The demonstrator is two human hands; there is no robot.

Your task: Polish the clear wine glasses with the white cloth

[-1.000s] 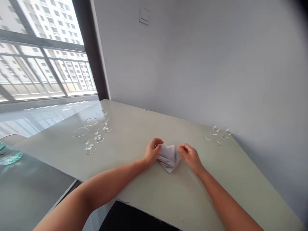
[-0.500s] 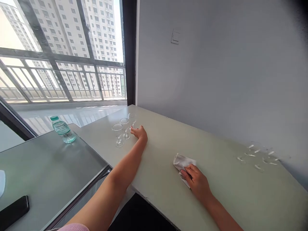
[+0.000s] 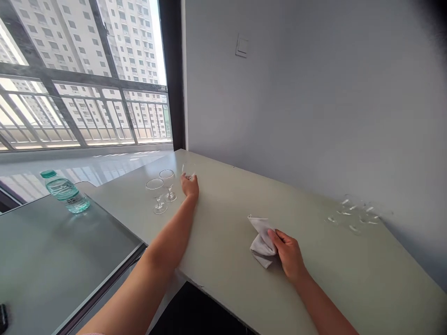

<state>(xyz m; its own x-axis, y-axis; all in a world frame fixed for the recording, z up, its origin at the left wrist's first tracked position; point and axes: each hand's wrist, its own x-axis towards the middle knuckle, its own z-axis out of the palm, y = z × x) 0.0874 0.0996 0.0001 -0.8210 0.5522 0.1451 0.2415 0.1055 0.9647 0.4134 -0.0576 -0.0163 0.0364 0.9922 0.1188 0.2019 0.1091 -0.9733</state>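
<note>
My left hand (image 3: 190,185) reaches to the far end of the pale table (image 3: 223,200), its fingers closed around the lower part of a clear stemmed glass (image 3: 188,169). Two more stemmed glasses stand just left of it, a nearer one (image 3: 155,190) and one behind (image 3: 167,179). Over the middle of the table, my right hand (image 3: 289,253) pinches a folded white cloth (image 3: 262,242) between thumb and fingers; part of the cloth hangs loose to the left.
Several clear glasses (image 3: 356,216) are grouped at the right by the wall, blurred in outline. A water bottle (image 3: 68,193) with a green cap stands on the lower grey table (image 3: 42,251) at left. A dark phone (image 3: 3,318) shows at the left edge.
My left hand has closed on the farthest glass. My right hand has lifted the cloth from the table, and it has partly unfolded. The view has shifted to the right.
</note>
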